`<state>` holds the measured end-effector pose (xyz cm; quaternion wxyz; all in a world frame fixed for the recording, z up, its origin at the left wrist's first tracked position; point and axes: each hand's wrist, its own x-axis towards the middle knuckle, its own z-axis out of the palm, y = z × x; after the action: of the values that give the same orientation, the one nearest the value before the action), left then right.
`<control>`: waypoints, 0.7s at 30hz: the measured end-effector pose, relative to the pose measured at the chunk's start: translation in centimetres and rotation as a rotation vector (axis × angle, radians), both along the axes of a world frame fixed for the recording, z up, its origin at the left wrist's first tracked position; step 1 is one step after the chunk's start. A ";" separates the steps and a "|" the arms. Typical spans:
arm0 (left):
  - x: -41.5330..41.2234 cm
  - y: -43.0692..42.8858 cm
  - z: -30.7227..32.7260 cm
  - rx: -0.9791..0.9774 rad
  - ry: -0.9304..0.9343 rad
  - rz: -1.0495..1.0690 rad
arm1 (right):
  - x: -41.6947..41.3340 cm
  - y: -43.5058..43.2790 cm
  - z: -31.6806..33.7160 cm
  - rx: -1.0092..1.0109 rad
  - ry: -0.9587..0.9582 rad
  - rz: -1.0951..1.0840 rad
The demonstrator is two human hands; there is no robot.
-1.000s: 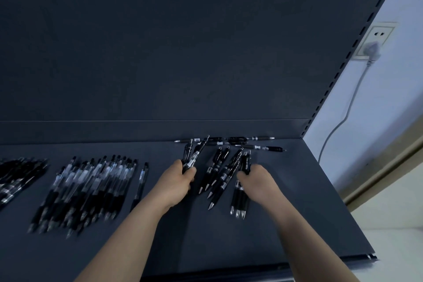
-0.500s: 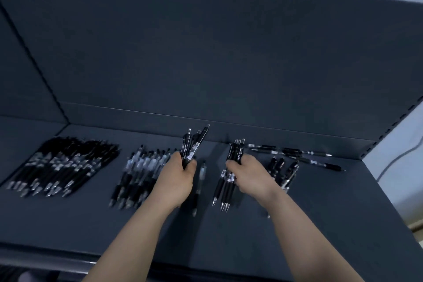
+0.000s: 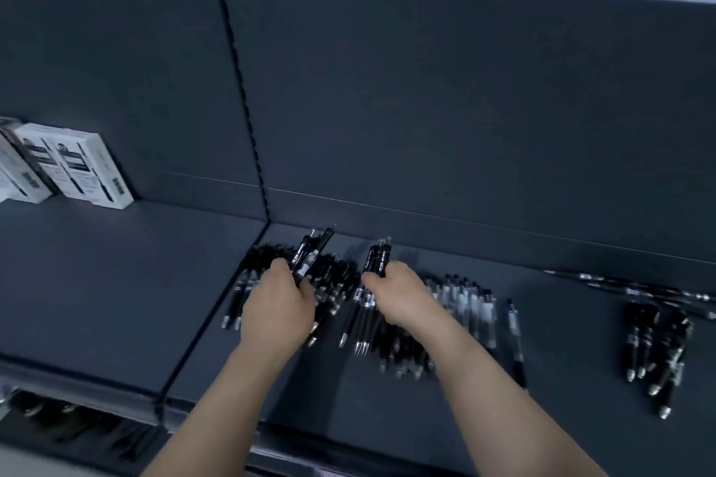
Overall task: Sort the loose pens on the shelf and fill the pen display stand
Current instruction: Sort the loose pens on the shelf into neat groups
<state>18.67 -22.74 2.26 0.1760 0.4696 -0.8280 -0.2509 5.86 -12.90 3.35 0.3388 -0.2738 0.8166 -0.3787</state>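
In the left hand (image 3: 277,306), clenched tight: a small bundle of black pens (image 3: 310,256), clicker ends fanned up toward the back panel (image 3: 465,108). In the right hand (image 3: 403,296), likewise curled round a second bundle (image 3: 377,263), with 3 or so metal tips poking out below the fist.

Both loads carried leftward since 0.5 s ago, away from the loose pile (image 3: 658,345) at the far right and in over the sorted rows. Left load now held above the all-black row (image 3: 257,263). Right load held between that row and the clear-barrelled row (image 3: 465,298). By the look of it, sorting in full swing, with each fistful probably about to be laid with its own kind.

Just beside the clear-barrelled row, 1 stray pen (image 3: 515,341). Along the back edge, a few crosswise pens (image 3: 639,285). Farther left on the shelf (image 3: 116,283), at least 2 white pen boxes (image 3: 73,166). No pen display stand anywhere in view, so no telling how full.
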 end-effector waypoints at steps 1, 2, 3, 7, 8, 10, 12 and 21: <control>0.4 -1.0 -0.2 -0.019 -0.012 -0.002 | 0.7 -1.2 -0.3 0.017 0.002 -0.006; 0.8 -1.9 -0.5 -0.035 -0.021 -0.010 | 1.3 -2.3 -0.5 0.028 0.003 -0.014; 1.0 -2.6 -0.6 -0.048 -0.034 -0.020 | 1.8 -3.3 -0.8 0.036 0.006 -0.022; 1.4 -4.4 -1.4 -0.061 -0.088 -0.064 | 3.1 -6.3 -1.6 0.049 0.033 -0.050; 1.5 -4.6 -1.6 -0.061 -0.104 -0.076 | 3.3 -6.7 -1.7 0.059 0.050 -0.053; 1.6 -4.9 -2.0 -0.068 -0.129 -0.106 | 3.6 -7.2 -2.0 0.068 0.103 -0.067; 1.8 -5.1 -2.2 -0.061 -0.129 -0.122 | 3.7 -7.4 -2.4 0.048 0.145 -0.102; 3.0 -5.5 -2.4 0.074 -0.012 -0.122 | 4.4 -6.3 -4.4 0.023 0.336 -0.205</control>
<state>21.63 -28.25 -0.11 0.1378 0.4261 -0.8463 -0.2885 10.29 -19.18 -1.03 0.1605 -0.2449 0.8896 -0.3506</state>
